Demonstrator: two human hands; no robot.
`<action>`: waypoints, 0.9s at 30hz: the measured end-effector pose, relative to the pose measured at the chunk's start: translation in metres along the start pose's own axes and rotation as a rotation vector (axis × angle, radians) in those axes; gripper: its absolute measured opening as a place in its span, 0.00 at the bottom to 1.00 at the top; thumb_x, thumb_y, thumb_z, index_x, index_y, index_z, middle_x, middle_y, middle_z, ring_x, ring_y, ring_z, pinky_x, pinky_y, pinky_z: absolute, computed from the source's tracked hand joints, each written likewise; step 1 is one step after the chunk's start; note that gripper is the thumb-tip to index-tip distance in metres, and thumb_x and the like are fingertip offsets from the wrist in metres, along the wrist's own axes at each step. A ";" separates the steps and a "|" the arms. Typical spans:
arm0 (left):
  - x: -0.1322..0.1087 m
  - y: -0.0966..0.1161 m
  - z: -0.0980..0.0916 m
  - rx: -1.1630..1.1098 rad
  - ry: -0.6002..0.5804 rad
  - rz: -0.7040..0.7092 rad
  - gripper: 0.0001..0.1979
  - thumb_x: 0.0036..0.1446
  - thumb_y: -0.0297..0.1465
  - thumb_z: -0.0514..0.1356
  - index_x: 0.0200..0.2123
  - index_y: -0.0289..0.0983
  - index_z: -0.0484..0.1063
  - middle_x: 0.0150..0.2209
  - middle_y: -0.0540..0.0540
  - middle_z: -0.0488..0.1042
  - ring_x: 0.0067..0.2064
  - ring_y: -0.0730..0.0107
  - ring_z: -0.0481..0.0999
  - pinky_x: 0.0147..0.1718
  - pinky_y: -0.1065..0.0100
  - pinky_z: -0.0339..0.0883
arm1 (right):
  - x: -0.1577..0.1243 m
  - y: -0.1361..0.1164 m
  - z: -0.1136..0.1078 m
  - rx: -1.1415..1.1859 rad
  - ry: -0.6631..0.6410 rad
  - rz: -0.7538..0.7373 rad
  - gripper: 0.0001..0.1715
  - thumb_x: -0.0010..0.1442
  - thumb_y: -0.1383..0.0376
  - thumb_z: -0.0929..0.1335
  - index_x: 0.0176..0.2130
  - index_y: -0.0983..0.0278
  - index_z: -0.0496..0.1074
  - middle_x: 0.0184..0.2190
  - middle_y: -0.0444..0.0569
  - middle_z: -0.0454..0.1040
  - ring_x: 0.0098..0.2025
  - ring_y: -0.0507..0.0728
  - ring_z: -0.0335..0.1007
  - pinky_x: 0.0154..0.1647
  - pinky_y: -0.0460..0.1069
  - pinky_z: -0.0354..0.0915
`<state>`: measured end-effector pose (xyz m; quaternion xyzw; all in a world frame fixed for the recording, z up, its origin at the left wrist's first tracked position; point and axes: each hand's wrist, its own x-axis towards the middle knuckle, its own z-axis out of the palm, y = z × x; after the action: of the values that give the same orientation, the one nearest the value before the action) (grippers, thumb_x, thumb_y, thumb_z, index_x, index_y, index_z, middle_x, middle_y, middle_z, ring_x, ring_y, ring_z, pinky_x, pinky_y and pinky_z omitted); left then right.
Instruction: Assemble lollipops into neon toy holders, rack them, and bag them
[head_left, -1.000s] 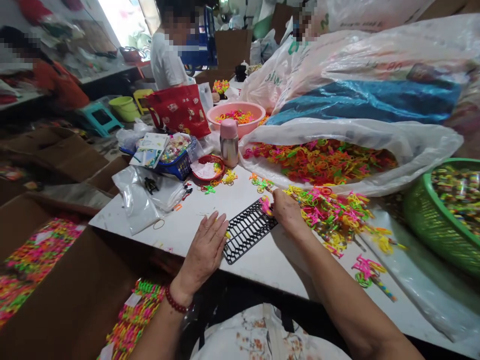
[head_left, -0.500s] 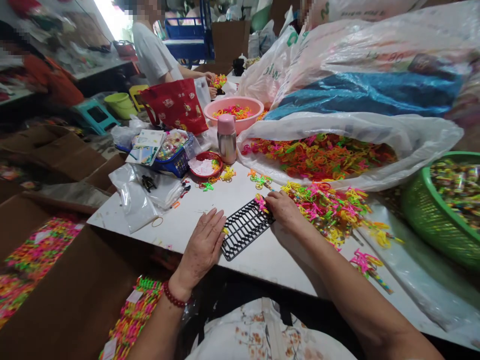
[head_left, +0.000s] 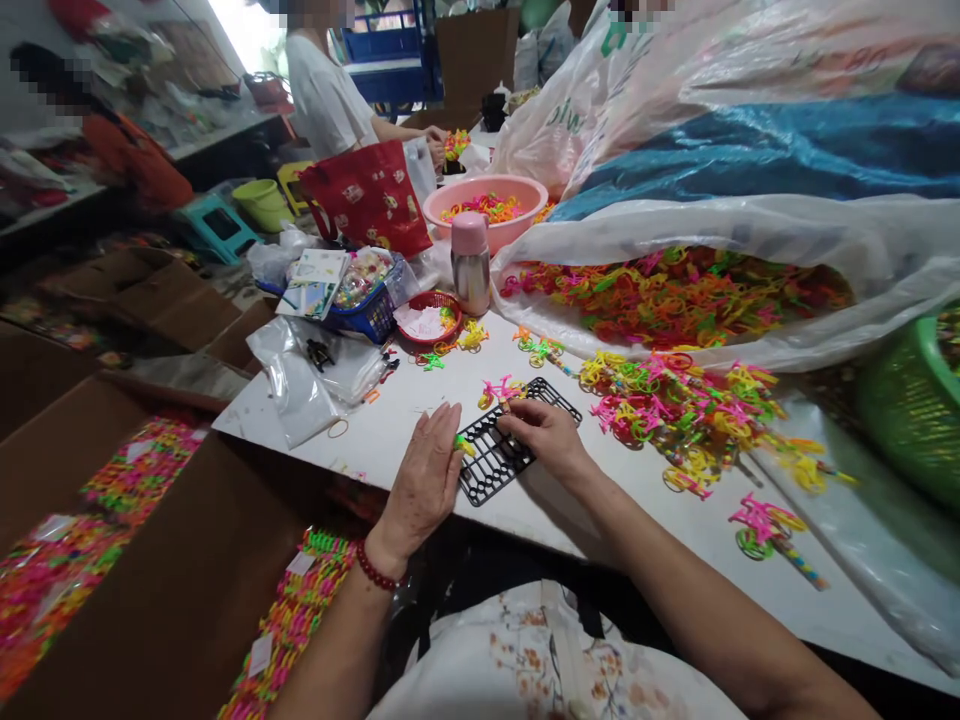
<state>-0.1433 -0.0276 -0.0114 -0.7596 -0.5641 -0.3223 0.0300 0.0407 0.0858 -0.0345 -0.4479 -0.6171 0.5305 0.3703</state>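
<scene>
A black plastic grid rack [head_left: 487,465], looking like an abacus frame, lies slantwise on the white table. My left hand [head_left: 424,480], wearing a dark red bead bracelet, rests at its left end with fingers stretched out. A small yellow-green piece [head_left: 465,446] shows by those fingertips. Over the rack's middle is my right hand [head_left: 547,440], thumb and fingers pinched together; what is between them is too small to make out. Just behind the rack lies a pink and yellow plastic piece [head_left: 501,390]. Right of it spreads a pile of bright bicycle-shaped plastic pieces [head_left: 675,410].
Behind stand a pink-lidded flask [head_left: 470,265], a red basket [head_left: 429,338], a pink basin [head_left: 487,228] and an open sack [head_left: 892,262] of colourful pieces. Cardboard boxes [head_left: 180,545] sit below left. A green basket [head_left: 911,400] stands right. A co-worker [head_left: 326,100] is across the table.
My right hand has moved from the rack's right end to over its middle. The left hand stays flat at the left end. The whole view has shifted slightly.
</scene>
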 end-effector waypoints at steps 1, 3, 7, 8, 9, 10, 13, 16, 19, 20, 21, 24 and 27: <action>0.000 0.000 0.000 -0.003 0.000 -0.004 0.32 0.66 0.24 0.50 0.70 0.37 0.43 0.66 0.36 0.61 0.69 0.58 0.55 0.66 0.45 0.53 | -0.003 0.001 0.005 0.140 0.003 0.100 0.18 0.49 0.57 0.75 0.37 0.64 0.77 0.29 0.45 0.75 0.28 0.52 0.66 0.31 0.48 0.60; -0.001 0.001 0.001 -0.013 -0.001 -0.009 0.32 0.66 0.24 0.49 0.70 0.37 0.43 0.66 0.35 0.61 0.69 0.58 0.55 0.66 0.45 0.53 | -0.008 0.000 0.014 0.344 -0.028 0.240 0.22 0.44 0.56 0.78 0.36 0.65 0.76 0.26 0.43 0.73 0.25 0.50 0.61 0.26 0.46 0.56; -0.002 0.001 0.003 -0.040 0.013 -0.022 0.33 0.66 0.24 0.49 0.70 0.37 0.41 0.66 0.35 0.60 0.69 0.59 0.55 0.67 0.46 0.52 | -0.010 -0.006 0.025 0.430 -0.137 0.246 0.20 0.44 0.56 0.77 0.31 0.64 0.70 0.22 0.38 0.65 0.21 0.47 0.53 0.23 0.45 0.51; -0.002 0.001 0.004 -0.045 0.018 -0.027 0.33 0.66 0.24 0.49 0.70 0.37 0.41 0.66 0.35 0.60 0.69 0.59 0.55 0.67 0.46 0.52 | -0.009 -0.007 0.027 0.381 -0.162 0.212 0.19 0.46 0.56 0.76 0.31 0.63 0.68 0.21 0.37 0.64 0.22 0.48 0.54 0.24 0.45 0.53; -0.002 0.001 0.004 -0.050 0.023 -0.031 0.33 0.66 0.24 0.49 0.70 0.38 0.41 0.66 0.35 0.60 0.69 0.59 0.55 0.67 0.46 0.53 | -0.007 -0.008 0.030 0.304 -0.180 0.166 0.18 0.49 0.56 0.75 0.30 0.63 0.67 0.22 0.38 0.65 0.23 0.49 0.57 0.25 0.45 0.55; -0.002 0.001 0.004 -0.053 0.025 -0.033 0.33 0.66 0.24 0.49 0.70 0.38 0.41 0.66 0.35 0.60 0.69 0.59 0.55 0.67 0.46 0.53 | -0.004 -0.008 0.033 0.205 -0.193 0.111 0.16 0.51 0.56 0.74 0.31 0.62 0.67 0.23 0.38 0.66 0.25 0.50 0.59 0.28 0.46 0.57; -0.001 0.001 0.002 -0.056 0.025 -0.023 0.33 0.65 0.23 0.49 0.70 0.37 0.41 0.66 0.35 0.59 0.69 0.59 0.55 0.67 0.47 0.53 | 0.004 -0.008 0.040 -0.123 -0.227 -0.053 0.09 0.56 0.60 0.70 0.34 0.62 0.68 0.27 0.41 0.70 0.29 0.52 0.64 0.33 0.46 0.60; 0.000 0.000 0.001 -0.054 0.022 -0.012 0.34 0.65 0.23 0.50 0.70 0.37 0.40 0.67 0.35 0.58 0.69 0.59 0.56 0.67 0.47 0.53 | 0.007 -0.006 0.046 -0.328 -0.285 -0.142 0.04 0.58 0.64 0.68 0.36 0.62 0.68 0.30 0.43 0.73 0.32 0.53 0.66 0.35 0.46 0.60; 0.000 0.000 0.001 -0.054 0.003 -0.012 0.33 0.66 0.23 0.49 0.70 0.38 0.41 0.68 0.35 0.57 0.69 0.59 0.55 0.67 0.47 0.52 | 0.005 -0.006 0.047 -0.433 -0.339 -0.176 0.06 0.60 0.67 0.66 0.40 0.62 0.69 0.33 0.46 0.76 0.34 0.54 0.69 0.36 0.45 0.60; 0.000 0.000 0.001 -0.055 -0.003 -0.013 0.32 0.66 0.23 0.48 0.70 0.38 0.41 0.68 0.35 0.56 0.69 0.59 0.55 0.67 0.47 0.52 | 0.005 -0.007 0.046 -0.467 -0.356 -0.182 0.08 0.61 0.67 0.65 0.42 0.62 0.69 0.34 0.47 0.77 0.35 0.54 0.70 0.36 0.45 0.60; 0.000 0.000 0.001 -0.056 -0.007 -0.015 0.32 0.66 0.24 0.48 0.70 0.38 0.41 0.68 0.35 0.56 0.70 0.59 0.54 0.67 0.47 0.52 | 0.004 -0.007 0.045 -0.499 -0.369 -0.190 0.09 0.62 0.67 0.65 0.44 0.62 0.69 0.35 0.48 0.77 0.35 0.54 0.71 0.36 0.45 0.60; 0.001 0.000 0.000 -0.061 -0.021 -0.024 0.32 0.66 0.24 0.47 0.71 0.38 0.40 0.68 0.36 0.56 0.70 0.60 0.54 0.67 0.49 0.51 | 0.003 -0.009 0.039 -0.561 -0.409 -0.225 0.12 0.62 0.68 0.64 0.47 0.62 0.69 0.37 0.49 0.78 0.37 0.55 0.72 0.37 0.45 0.60; 0.003 0.000 -0.001 -0.043 -0.058 -0.019 0.32 0.67 0.25 0.47 0.71 0.38 0.38 0.69 0.36 0.54 0.71 0.59 0.51 0.68 0.47 0.50 | 0.003 -0.007 0.037 -0.605 -0.464 -0.269 0.15 0.59 0.70 0.64 0.47 0.62 0.69 0.37 0.49 0.78 0.37 0.56 0.72 0.38 0.45 0.61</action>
<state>-0.1435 -0.0252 -0.0092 -0.7636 -0.5650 -0.3125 -0.0059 0.0038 0.0768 -0.0341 -0.3201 -0.8658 0.3587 0.1387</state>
